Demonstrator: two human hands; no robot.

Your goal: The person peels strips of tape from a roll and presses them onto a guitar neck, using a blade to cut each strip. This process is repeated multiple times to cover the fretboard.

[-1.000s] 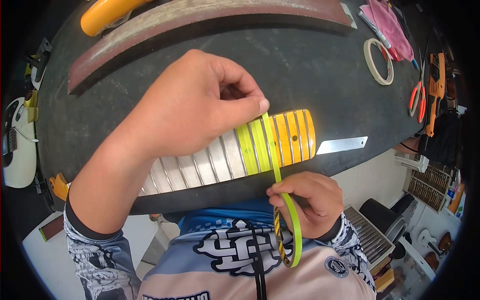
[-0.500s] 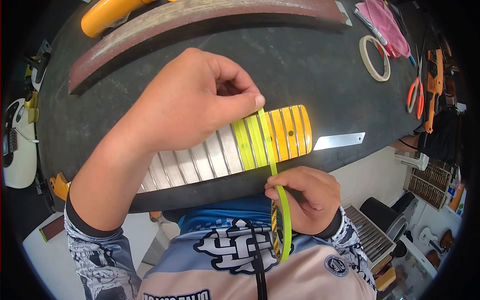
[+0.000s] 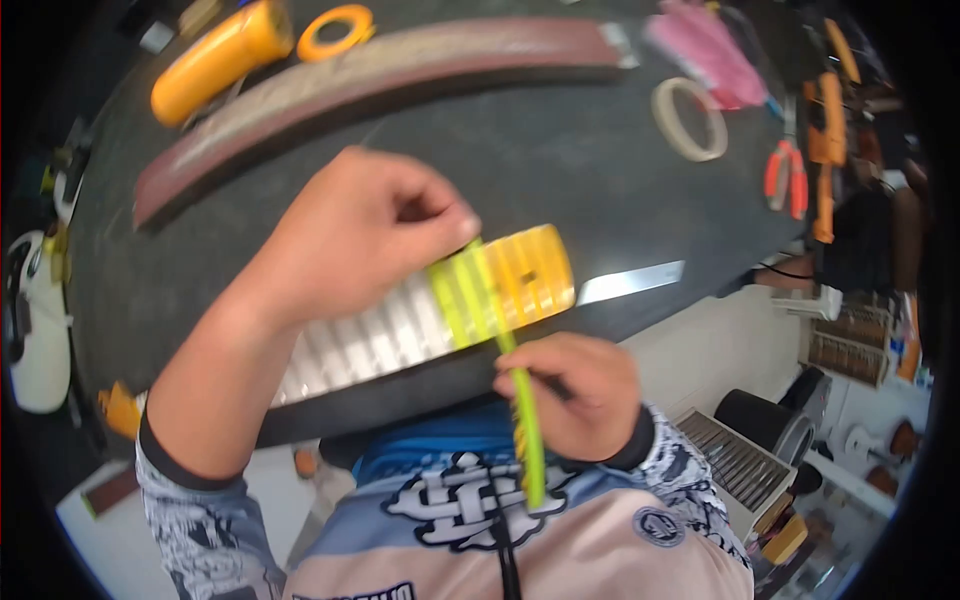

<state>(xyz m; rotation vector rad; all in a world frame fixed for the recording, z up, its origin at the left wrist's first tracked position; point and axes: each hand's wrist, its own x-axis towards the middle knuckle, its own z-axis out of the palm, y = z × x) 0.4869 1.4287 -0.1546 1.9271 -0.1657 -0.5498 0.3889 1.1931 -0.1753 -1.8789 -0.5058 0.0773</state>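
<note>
A fretted guitar neck (image 3: 548, 268) lies across the table in front of me, its fretboard mostly covered in pale tape with a yellow wood end bare. Yellow-green tape strips (image 3: 462, 300) cover part of the board between several frets. My left hand (image 3: 370, 220) pinches the far end of one narrow strip at the board's upper edge. Below the near edge, my right hand (image 3: 590, 390) grips the roll of green tape (image 3: 533, 465), which hangs toward my shirt. The strip runs taut between both hands across the board. Motion blurs the frame.
A flat metal blade (image 3: 632, 282) lies beyond the neck's end. Behind are a long curved sanding block (image 3: 380, 75), a yellow cylinder (image 3: 222, 62) and an orange tape roll (image 3: 336, 32). At right sit a cream tape roll (image 3: 690, 120), a pink cloth (image 3: 710, 55) and scissors (image 3: 786, 180).
My view has shifted, so the whole scene sits further left and more of the table's back shows. Both hands keep their holds on the tape, in nearly the same place on the neck.
</note>
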